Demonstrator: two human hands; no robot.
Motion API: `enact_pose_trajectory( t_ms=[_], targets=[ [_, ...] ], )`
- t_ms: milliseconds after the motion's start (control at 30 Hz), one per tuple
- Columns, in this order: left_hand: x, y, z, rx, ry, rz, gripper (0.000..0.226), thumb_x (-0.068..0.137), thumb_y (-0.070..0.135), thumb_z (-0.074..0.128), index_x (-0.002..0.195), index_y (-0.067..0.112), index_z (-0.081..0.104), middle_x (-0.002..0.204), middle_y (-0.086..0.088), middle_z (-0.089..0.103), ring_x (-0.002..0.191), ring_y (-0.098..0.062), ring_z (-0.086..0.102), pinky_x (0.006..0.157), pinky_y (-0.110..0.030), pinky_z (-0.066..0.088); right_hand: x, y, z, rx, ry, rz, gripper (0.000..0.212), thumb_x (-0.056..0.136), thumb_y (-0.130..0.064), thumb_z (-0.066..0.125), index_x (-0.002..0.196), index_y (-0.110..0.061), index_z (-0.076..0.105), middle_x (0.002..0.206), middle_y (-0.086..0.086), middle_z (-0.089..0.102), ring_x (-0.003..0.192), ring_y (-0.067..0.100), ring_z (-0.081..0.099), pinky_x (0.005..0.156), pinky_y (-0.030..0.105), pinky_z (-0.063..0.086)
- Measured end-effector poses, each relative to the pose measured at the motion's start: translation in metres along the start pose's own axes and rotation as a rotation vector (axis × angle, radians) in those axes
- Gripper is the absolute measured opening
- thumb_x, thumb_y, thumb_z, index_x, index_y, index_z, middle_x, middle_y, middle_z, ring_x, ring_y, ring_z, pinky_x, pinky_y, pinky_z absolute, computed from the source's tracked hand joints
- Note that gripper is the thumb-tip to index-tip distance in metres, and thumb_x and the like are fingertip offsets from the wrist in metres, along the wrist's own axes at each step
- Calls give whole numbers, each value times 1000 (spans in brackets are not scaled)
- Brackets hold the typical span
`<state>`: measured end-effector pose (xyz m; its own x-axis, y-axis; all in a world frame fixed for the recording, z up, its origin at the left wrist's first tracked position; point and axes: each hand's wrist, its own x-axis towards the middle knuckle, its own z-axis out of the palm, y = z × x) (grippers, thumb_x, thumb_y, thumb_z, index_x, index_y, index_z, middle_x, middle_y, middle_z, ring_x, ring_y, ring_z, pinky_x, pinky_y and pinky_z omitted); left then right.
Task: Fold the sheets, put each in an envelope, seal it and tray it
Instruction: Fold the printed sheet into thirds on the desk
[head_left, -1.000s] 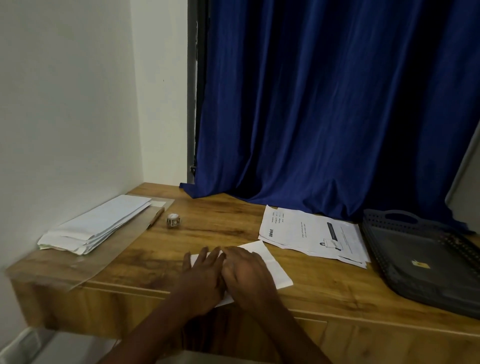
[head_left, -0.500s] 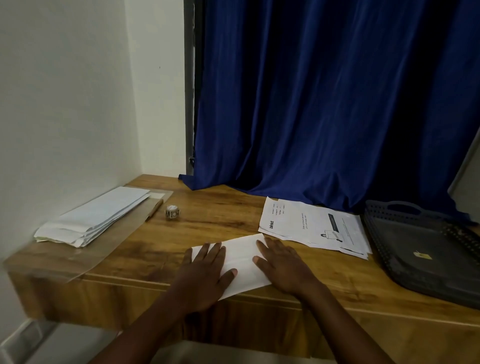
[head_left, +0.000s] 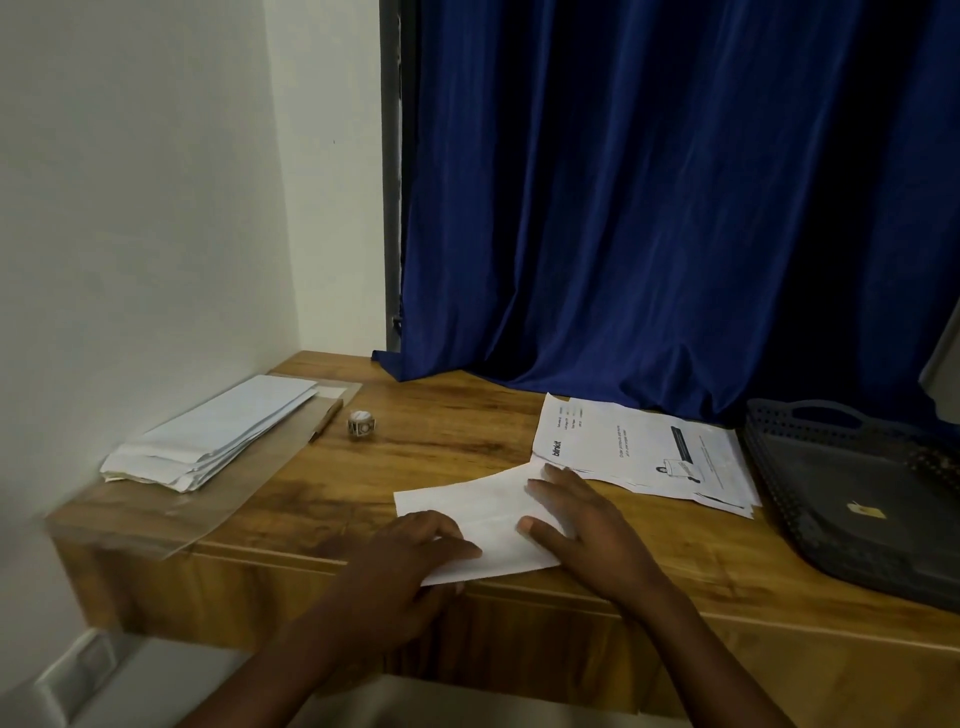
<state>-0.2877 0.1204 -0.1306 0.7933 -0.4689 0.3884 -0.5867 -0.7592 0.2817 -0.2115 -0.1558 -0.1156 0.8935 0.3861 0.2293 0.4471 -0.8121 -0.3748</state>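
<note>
Head view: the folded sheet (head_left: 488, 519) lies flat at the front edge of the desk (head_left: 457, 447), directly ahead of the person, its long axis running left to right and tilted so that the right end sits farther back. Its near corner overhangs the desk edge a little. Both hands are on it, so neither has any reach to make. The left hand (head_left: 410, 551) covers the near left part, palm down, fingers stretched along the paper toward the right. The right hand (head_left: 576, 525) rests flat on the right end, fingers spread and pointing back and left, the thumb lying across the middle of the sheet. The two hands are apart, with a bare strip of paper between them; neither grips or pinches anything, both simply press.

My reading is that a crease is being flattened and the envelope comes next. The envelopes (head_left: 218, 431) are stacked at the far left by the wall, well apart from the sheet and on the left hand's side, so that hand is the nearer one. The unfolded sheets (head_left: 649, 447) lie just behind the right hand, and the tray (head_left: 852, 483) sits at the far right.
</note>
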Motion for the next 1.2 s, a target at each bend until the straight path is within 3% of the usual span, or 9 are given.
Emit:
enact_pose_trajectory(
  t_ms=[167, 300, 433, 600, 733, 833, 967, 1100, 1200],
  targets=[
    [1, 0, -9, -213, 8, -46, 30, 105, 39, 47, 131, 40, 62, 130, 25, 56, 123, 2, 53, 102, -26, 47, -21, -2, -10, 44, -82, -78, 82, 72, -88, 56, 144, -50, 47, 150, -28, 44, 137, -4, 36, 116, 31, 36],
    [9, -5, -15, -361, 51, -115, 26, 105, 36, 52, 126, 40, 66, 124, 27, 64, 117, 1, 60, 97, -31, 52, -32, 12, -15, 325, 16, -29, 50, 81, -53, 76, 129, -50, 62, 132, -30, 61, 120, -7, 57, 102, 30, 53],
    [22, -12, -17, -451, 105, -240, 30, 97, 45, 62, 126, 49, 60, 119, 24, 64, 102, 2, 63, 80, -26, 57, -36, 21, -20, 679, 137, 100, 31, 87, -28, 79, 115, -37, 74, 111, -10, 75, 100, 16, 72, 83, 45, 63],
    [40, -22, -10, -511, 313, -413, 43, 88, 35, 76, 126, 43, 57, 92, 10, 64, 74, -4, 62, 63, -18, 49, -29, 19, -22, 788, 227, 169, 33, 91, -17, 74, 122, -23, 68, 102, -10, 78, 96, 7, 73, 83, 22, 59],
    [46, -27, -1, -471, 356, -486, 55, 84, 25, 81, 131, 34, 54, 108, 11, 62, 77, -7, 62, 64, -19, 51, -18, 27, -16, 651, 329, 286, 45, 87, -26, 78, 130, -29, 62, 62, -7, 49, 59, 9, 50, 63, 26, 48],
    [45, -21, 2, -320, 345, -470, 55, 82, 28, 83, 127, 36, 54, 111, 12, 55, 83, -6, 60, 64, -14, 46, -15, 29, -12, 592, 344, 295, 57, 84, -25, 82, 135, -29, 57, 74, -8, 52, 68, 4, 50, 66, 23, 48],
    [41, -18, 9, -160, 306, -380, 50, 84, 31, 80, 128, 34, 57, 128, 14, 45, 101, 1, 52, 74, -8, 41, -15, 27, -8, 383, 319, 303, 74, 78, -37, 85, 143, -32, 50, 130, -10, 56, 116, 8, 55, 96, 31, 54],
    [40, -19, 11, 79, 190, -259, 51, 93, 51, 45, 140, 34, 51, 148, 5, 44, 134, -16, 39, 102, -36, 41, -18, 23, -8, 213, 294, 221, 64, 81, -43, 80, 139, -31, 55, 141, -11, 51, 128, 10, 49, 106, 35, 49],
    [44, -10, 14, 188, -11, -224, 68, 94, 58, 16, 155, 32, 31, 167, 3, 20, 155, -21, 10, 124, -53, 13, -19, 22, -7, 141, 297, 174, 54, 84, -45, 76, 135, -34, 59, 141, -9, 53, 128, 9, 48, 108, 36, 48]
  ],
)
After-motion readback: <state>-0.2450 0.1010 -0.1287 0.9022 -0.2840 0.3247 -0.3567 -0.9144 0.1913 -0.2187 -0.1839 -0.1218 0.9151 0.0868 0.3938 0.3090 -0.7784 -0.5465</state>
